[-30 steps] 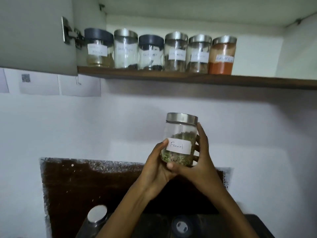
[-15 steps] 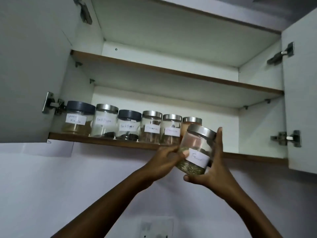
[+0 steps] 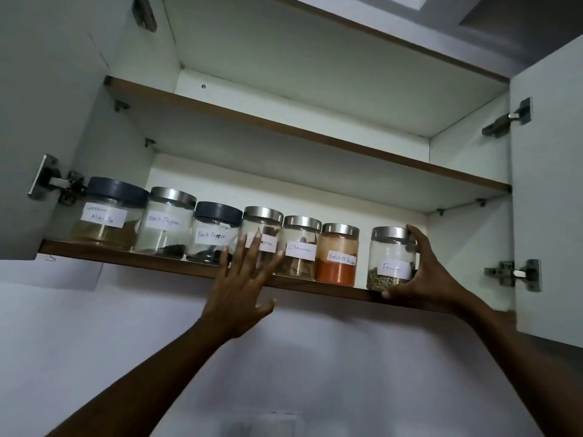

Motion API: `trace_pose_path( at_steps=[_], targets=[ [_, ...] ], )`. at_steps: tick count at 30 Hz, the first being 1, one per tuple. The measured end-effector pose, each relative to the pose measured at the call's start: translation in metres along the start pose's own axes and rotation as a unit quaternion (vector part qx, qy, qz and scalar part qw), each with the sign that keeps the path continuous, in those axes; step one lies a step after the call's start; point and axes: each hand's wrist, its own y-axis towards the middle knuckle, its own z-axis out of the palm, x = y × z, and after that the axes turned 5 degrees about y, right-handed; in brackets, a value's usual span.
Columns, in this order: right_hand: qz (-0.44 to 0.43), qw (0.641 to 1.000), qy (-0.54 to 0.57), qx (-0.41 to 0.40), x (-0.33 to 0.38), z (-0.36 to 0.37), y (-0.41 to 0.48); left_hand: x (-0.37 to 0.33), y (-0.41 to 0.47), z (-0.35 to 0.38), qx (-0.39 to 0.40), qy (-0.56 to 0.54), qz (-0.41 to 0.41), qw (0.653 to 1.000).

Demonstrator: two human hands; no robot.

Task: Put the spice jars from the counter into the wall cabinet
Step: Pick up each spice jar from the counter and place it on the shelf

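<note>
The fennel jar [image 3: 390, 260], glass with a steel lid and a white label, stands on the bottom shelf [image 3: 132, 258] of the open wall cabinet, at the right end of a row of several labelled spice jars. My right hand [image 3: 422, 275] wraps around its right side and base. A small gap separates it from the red chilli powder jar [image 3: 337, 255]. My left hand [image 3: 243, 282] is raised with fingers spread, holding nothing, in front of the jar with the partly hidden label [image 3: 263, 228] and beside the cinnamon jar [image 3: 299, 247].
Both cabinet doors stand open, left door [image 3: 47, 105] and right door [image 3: 549, 200], with steel hinges. The upper shelf [image 3: 315, 134] holds nothing visible. Bare shelf space lies right of the fennel jar. A white wall is below.
The fennel jar went up from in front of the shelf edge onto the bottom shelf. My left hand let go of it and spread open; my right hand stays on it.
</note>
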Motion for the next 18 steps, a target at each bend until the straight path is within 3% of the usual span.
trace_pose_path(
  at_steps=[3,10,18],
  targets=[
    [0.022,0.999,0.014,0.031,-0.012,-0.004,0.014,0.008,-0.006,0.010,-0.031,0.056,0.057,0.996],
    [0.095,0.992,0.040,0.076,-0.034,-0.009,0.031,0.010,-0.005,0.014,-0.045,0.072,0.061,0.995],
    [0.096,0.992,0.042,0.063,-0.034,0.010,0.039,0.010,-0.006,0.015,-0.060,0.075,0.062,0.993]
  ],
)
